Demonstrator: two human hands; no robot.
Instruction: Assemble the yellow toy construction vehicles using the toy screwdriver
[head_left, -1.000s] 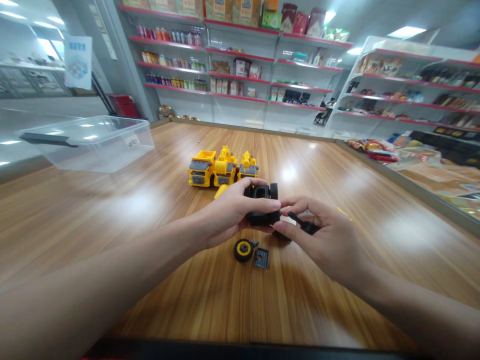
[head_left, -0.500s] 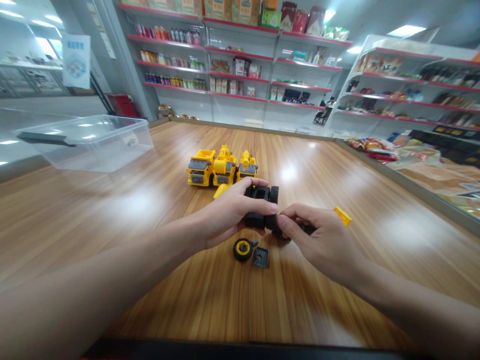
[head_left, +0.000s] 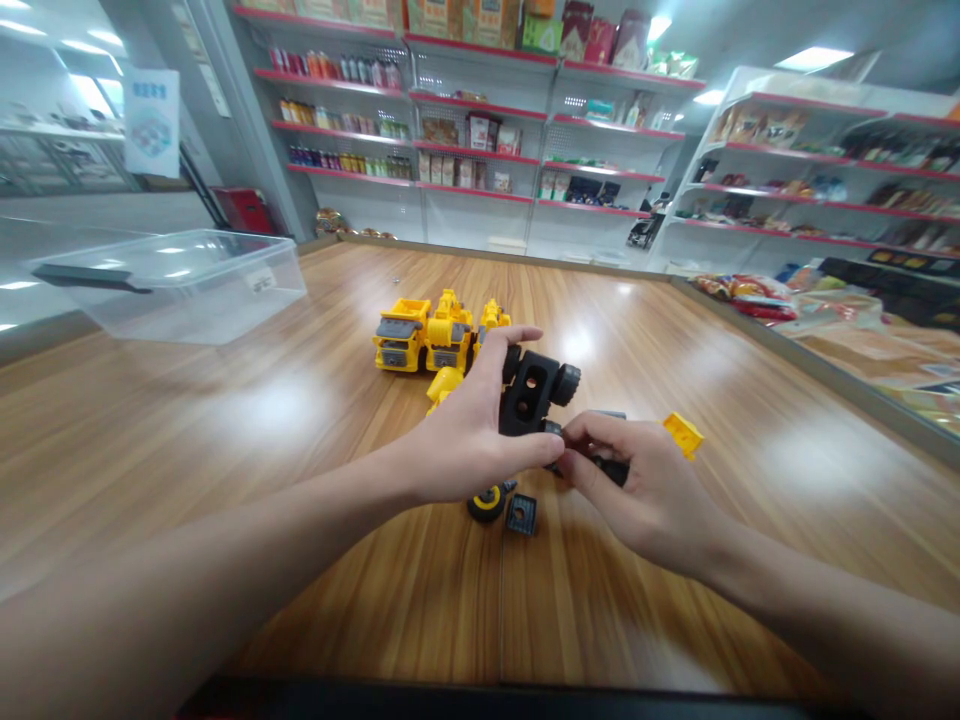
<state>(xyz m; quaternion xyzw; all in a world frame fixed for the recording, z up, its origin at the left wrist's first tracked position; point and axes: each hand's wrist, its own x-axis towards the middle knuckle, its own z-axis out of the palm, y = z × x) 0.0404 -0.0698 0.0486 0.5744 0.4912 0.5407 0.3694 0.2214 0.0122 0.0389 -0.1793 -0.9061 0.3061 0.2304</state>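
Left hand point(head_left: 465, 440) fingers clamp the black plastic toy truck chassis point(head_left: 534, 395) above the wooden counter point(head_left: 300, 500), right hand point(head_left: 645, 490) pinching a small dark part point(head_left: 609, 468) at its 5 o'clock; loose yellow-hubbed wheel point(head_left: 486, 503) still unattached at 7.

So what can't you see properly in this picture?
- Head view: the small dark part in the right hand is mostly covered by its fingers.
- The loose wheel is half hidden by the left hand.
- The third yellow truck sits partly behind that hand.
- Shelf packets are too small to read.

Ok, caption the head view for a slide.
Left hand grips black plastic toy chassis; right hand pinches its lower end.
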